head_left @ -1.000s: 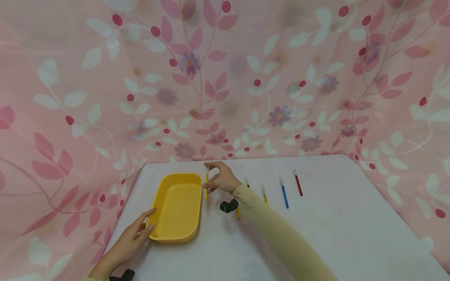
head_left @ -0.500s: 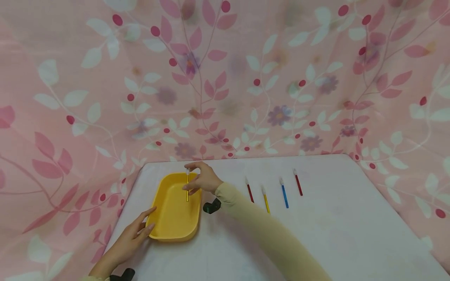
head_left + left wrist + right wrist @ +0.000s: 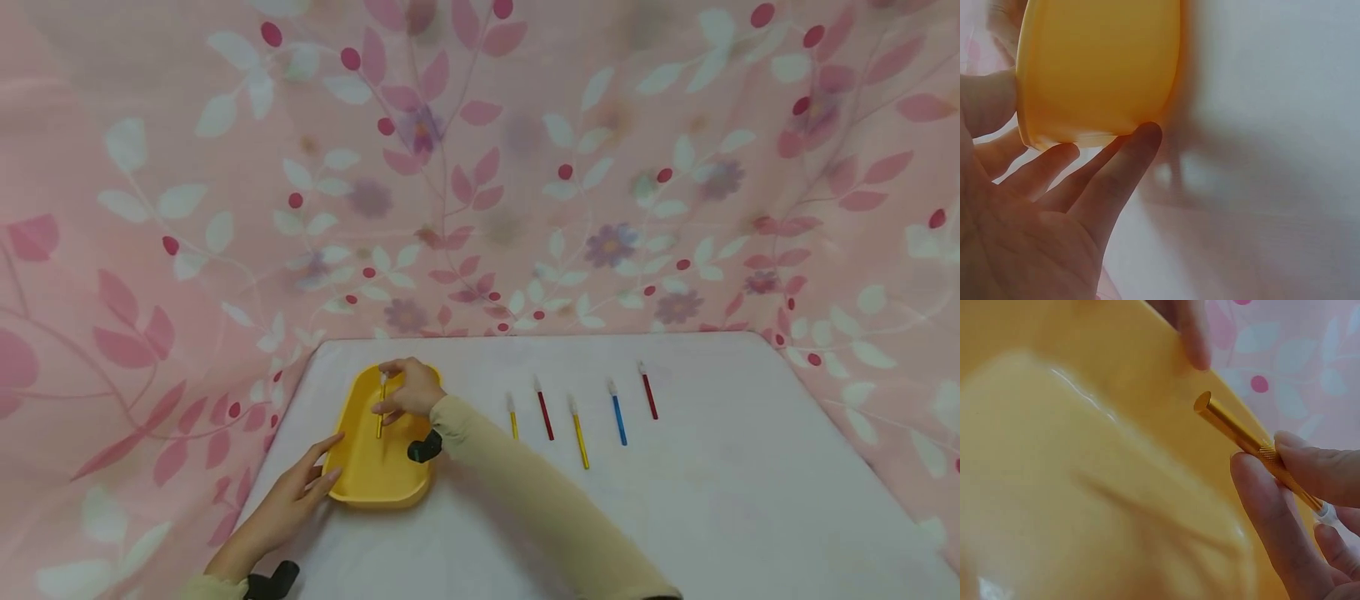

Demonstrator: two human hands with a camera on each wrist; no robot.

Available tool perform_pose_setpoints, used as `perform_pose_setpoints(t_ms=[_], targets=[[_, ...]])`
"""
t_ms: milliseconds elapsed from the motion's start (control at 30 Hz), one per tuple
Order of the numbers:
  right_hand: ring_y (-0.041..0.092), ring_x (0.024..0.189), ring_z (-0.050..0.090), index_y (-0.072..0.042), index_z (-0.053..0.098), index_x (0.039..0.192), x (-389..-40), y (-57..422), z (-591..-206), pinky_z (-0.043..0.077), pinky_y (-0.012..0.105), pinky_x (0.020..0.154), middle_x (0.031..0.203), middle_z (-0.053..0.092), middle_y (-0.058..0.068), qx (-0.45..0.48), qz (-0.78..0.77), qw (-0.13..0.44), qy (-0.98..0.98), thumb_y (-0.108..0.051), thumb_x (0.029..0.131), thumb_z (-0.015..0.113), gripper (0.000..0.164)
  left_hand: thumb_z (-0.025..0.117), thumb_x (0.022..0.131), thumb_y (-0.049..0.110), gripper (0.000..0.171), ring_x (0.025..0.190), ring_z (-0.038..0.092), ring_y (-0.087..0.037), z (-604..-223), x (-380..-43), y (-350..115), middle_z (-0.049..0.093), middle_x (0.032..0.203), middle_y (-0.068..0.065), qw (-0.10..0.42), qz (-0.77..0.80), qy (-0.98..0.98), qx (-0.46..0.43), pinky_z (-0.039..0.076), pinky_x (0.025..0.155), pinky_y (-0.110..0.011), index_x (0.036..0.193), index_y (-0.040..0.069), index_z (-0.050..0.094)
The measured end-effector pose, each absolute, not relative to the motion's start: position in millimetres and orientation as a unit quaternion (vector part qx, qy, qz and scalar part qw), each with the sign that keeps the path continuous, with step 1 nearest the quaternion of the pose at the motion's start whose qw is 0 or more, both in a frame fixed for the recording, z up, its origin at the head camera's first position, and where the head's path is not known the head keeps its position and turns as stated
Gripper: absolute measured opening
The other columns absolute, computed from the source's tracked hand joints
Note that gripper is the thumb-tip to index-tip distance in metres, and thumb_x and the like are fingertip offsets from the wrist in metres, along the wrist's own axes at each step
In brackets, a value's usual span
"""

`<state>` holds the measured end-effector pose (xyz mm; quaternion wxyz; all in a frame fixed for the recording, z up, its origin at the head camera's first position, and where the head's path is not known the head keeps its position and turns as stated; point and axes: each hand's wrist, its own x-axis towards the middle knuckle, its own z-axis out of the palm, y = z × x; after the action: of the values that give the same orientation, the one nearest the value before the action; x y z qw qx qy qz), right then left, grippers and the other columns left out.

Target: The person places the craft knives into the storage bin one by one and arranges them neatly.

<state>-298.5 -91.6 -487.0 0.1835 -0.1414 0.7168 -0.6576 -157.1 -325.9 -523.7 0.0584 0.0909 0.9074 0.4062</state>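
My right hand (image 3: 412, 389) pinches a gold craft knife (image 3: 1235, 425) between thumb and fingers, above the inside of a yellow plastic tray (image 3: 386, 500). The knife has a knurled grip and a whitish cap; its plain handle end points down in the head view. The fingers partly cover the cap. My left hand (image 3: 288, 500) holds the tray's left edge. In the left wrist view its fingers (image 3: 1116, 175) lie against the outer wall, with the thumb at the rim. The knife's shadow falls on the tray floor.
On the white tabletop (image 3: 712, 500), right of the tray, lie several capped craft knives: a short-looking yellow one (image 3: 513, 423), a red one (image 3: 545, 415), another yellow one (image 3: 581, 440), a blue one (image 3: 619, 419) and a far red one (image 3: 649, 396). A pink floral cloth (image 3: 480, 167) hangs behind.
My right hand has carried the gold craft knife left, from beside the tray to over its inside. My left hand stays at the tray's edge. The head view has shifted slightly.
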Motion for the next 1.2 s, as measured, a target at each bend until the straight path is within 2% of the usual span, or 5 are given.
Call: perform_pose_setpoints(t_ms=[467,767,1000,1100,1200], targets=[[0.040,0.073,0.079,0.000,0.067,0.144,-311,-124,-518,0.068,0.047,0.068,0.129,0.061,0.014,-0.069,-0.639,0.186,0.743,0.019,0.081,0.088,0.070,0.064,0.113,0.028,0.063,0.137,0.058,-0.057,-518,-159,-323,0.038,0.170,-0.029,0.082,0.407,0.906,0.079,0.056,0.107,-0.059,0.167,0.012,0.037],[0.017,0.102,0.068,-0.006,0.074,0.139,-321,-136,-531,0.061,0.033,0.099,0.108,0.068,0.002,-0.084,-0.526,0.139,0.835,-0.001,0.074,0.102,0.072,0.063,0.114,0.029,0.062,0.139,0.055,-0.058,-520,-159,-324,0.037,0.170,-0.028,0.089,0.413,0.904,0.069,0.054,0.109,-0.062,0.168,0.011,0.037],[0.015,0.077,0.068,-0.001,0.071,0.140,-319,-142,-531,0.064,0.028,0.082,0.090,0.067,0.004,-0.106,-0.489,0.141,0.854,0.000,0.072,0.103,0.075,0.063,0.114,0.030,0.064,0.140,0.055,-0.055,-521,-159,-323,0.036,0.172,-0.026,0.097,0.415,0.903,0.063,0.054,0.110,-0.060,0.168,0.012,0.036],[0.019,0.075,0.072,0.001,0.071,0.139,-317,-146,-531,0.065,0.028,0.076,0.096,0.068,0.009,-0.107,-0.477,0.144,0.861,0.001,0.071,0.103,0.076,0.063,0.113,0.030,0.064,0.140,0.055,-0.055,-520,-159,-323,0.037,0.172,-0.025,0.095,0.414,0.903,0.061,0.054,0.110,-0.060,0.168,0.012,0.036],[0.021,0.101,0.072,-0.001,0.072,0.135,-313,-148,-529,0.063,0.027,0.091,0.115,0.067,0.011,-0.109,-0.437,0.132,0.883,-0.005,0.071,0.105,0.072,0.063,0.113,0.029,0.063,0.140,0.056,-0.055,-520,-158,-323,0.038,0.171,-0.025,0.089,0.414,0.904,0.065,0.054,0.110,-0.060,0.168,0.012,0.037]])
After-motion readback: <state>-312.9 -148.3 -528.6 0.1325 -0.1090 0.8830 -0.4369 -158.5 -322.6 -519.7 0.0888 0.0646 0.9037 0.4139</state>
